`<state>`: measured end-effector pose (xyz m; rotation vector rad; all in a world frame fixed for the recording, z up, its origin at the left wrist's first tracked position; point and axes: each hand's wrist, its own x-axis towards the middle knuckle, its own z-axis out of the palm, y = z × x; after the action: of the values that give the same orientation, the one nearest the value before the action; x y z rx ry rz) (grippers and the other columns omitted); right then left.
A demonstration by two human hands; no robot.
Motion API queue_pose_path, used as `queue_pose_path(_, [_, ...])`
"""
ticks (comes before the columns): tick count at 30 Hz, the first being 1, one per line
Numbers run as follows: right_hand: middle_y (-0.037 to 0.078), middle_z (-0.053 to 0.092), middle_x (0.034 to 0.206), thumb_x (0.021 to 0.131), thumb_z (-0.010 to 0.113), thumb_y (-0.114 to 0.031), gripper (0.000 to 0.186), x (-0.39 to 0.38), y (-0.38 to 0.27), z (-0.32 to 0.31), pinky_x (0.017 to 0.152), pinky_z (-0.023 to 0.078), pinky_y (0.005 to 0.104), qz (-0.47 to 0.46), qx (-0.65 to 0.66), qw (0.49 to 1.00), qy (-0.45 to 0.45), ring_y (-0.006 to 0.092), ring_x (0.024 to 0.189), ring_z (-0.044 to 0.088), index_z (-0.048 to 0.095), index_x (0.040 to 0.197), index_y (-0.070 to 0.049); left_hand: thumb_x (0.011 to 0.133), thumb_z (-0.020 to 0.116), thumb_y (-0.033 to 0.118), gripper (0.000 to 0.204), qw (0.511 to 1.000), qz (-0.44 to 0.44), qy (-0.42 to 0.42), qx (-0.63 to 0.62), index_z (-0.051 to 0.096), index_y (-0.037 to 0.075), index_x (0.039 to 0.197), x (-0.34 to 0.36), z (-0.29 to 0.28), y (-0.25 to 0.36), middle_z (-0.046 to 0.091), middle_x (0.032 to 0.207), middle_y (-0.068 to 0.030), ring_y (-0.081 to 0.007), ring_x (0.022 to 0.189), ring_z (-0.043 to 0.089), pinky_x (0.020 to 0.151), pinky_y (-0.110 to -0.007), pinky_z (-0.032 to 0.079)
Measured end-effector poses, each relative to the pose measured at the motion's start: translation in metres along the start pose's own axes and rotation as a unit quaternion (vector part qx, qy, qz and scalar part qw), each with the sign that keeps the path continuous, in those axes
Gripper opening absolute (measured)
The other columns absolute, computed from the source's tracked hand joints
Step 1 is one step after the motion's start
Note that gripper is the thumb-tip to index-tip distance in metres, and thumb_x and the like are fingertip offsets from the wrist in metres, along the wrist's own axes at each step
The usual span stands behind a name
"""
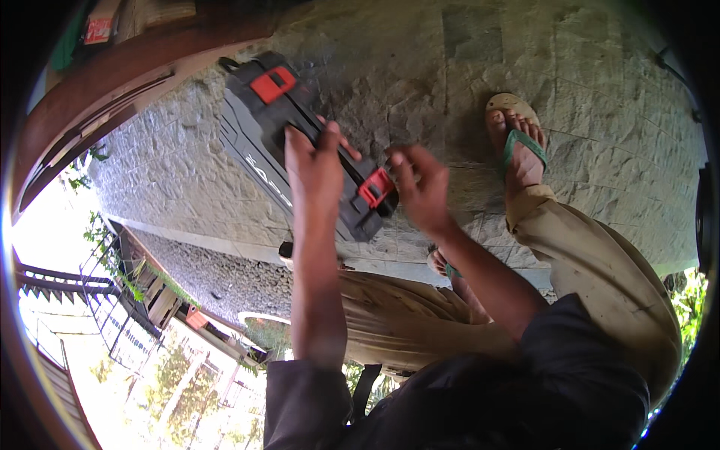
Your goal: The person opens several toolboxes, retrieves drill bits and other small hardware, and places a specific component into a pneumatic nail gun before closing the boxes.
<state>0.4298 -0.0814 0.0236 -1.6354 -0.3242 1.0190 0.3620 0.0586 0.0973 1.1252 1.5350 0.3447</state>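
Note:
A black toolbox with a red latch at its far end and another red latch at its near end is held up, tilted, above the stone paving. My left hand grips it around the middle, its fingers wrapped over the edge along the handle side. Close to the near latch is my right hand, slightly blurred. Its fingers are bent and apart, with nothing visible between them. Whether the fingertips touch the latch I cannot tell.
Rough grey stone paving lies under the box. A brown wooden edge curves along the upper left. My foot in a green-strapped sandal rests on the right. Gravel borders the paving at lower left.

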Motion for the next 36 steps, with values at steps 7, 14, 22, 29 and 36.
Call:
queue_pose_path(7, [0.017, 0.069, 0.107, 0.104, 0.056, -0.013, 0.025, -0.022, -0.017, 0.012, 0.090, 0.049, 0.0396, -0.165, -0.038, 0.984, 0.056, 0.0295, 0.098, 0.066, 0.074, 0.111, 0.001, 0.104, 0.052, 0.002, 0.016, 1.000, -0.024, -0.004, -0.011, 0.041, -0.002, 0.114, 0.029, 0.016, 0.002, 0.057, 0.088, -0.0113, -0.0212, 0.064, 0.063, 0.061, -0.034, 0.053])
queue_pose_path(14, [0.015, 0.068, 0.117, 0.093, 0.075, -0.011, 0.020, -0.007, -0.005, -0.006, 0.093, 0.049, 0.0390, -0.069, -0.028, 0.997, 0.026, 0.0285, 0.103, 0.065, 0.076, 0.112, -0.005, 0.105, 0.052, 0.005, 0.017, 0.997, -0.063, 0.004, 0.040, 0.045, 0.000, 0.119, 0.053, 0.049, -0.019, 0.061, 0.094, -0.0124, -0.0245, 0.076, 0.069, 0.066, -0.037, 0.056])
queue_pose_path(22, [0.018, 0.073, 0.109, 0.084, 0.083, -0.008, 0.033, 0.011, 0.000, -0.015, 0.089, 0.052, 0.0378, 0.091, -0.020, 0.994, -0.051, 0.0270, 0.100, 0.072, 0.071, 0.114, 0.001, 0.102, 0.054, 0.002, 0.020, 0.985, -0.146, -0.008, -0.086, 0.049, 0.004, 0.122, 0.063, 0.050, -0.023, 0.065, 0.110, -0.0158, -0.0277, 0.100, 0.069, 0.083, -0.040, 0.057])
queue_pose_path(29, [0.017, 0.075, 0.100, 0.088, 0.076, -0.002, 0.023, 0.016, -0.018, -0.008, 0.083, 0.053, 0.0378, 0.130, -0.069, 0.988, -0.053, 0.0295, 0.095, 0.073, 0.069, 0.109, 0.002, 0.096, 0.063, -0.002, 0.018, 0.978, -0.109, 0.060, -0.170, 0.052, 0.001, 0.110, 0.058, 0.070, -0.021, 0.058, 0.113, -0.0117, -0.0239, 0.101, 0.064, 0.090, -0.037, 0.057])
queue_pose_path(36, [0.018, 0.072, 0.101, 0.088, 0.078, -0.009, 0.026, 0.007, -0.015, -0.006, 0.083, 0.053, 0.0391, 0.057, -0.108, 0.992, -0.021, 0.0320, 0.093, 0.071, 0.069, 0.110, 0.002, 0.104, 0.051, 0.007, 0.025, 0.969, -0.202, -0.036, -0.136, 0.047, 0.002, 0.128, 0.077, 0.052, -0.023, 0.062, 0.113, -0.0158, -0.0248, 0.101, 0.064, 0.086, -0.038, 0.051])
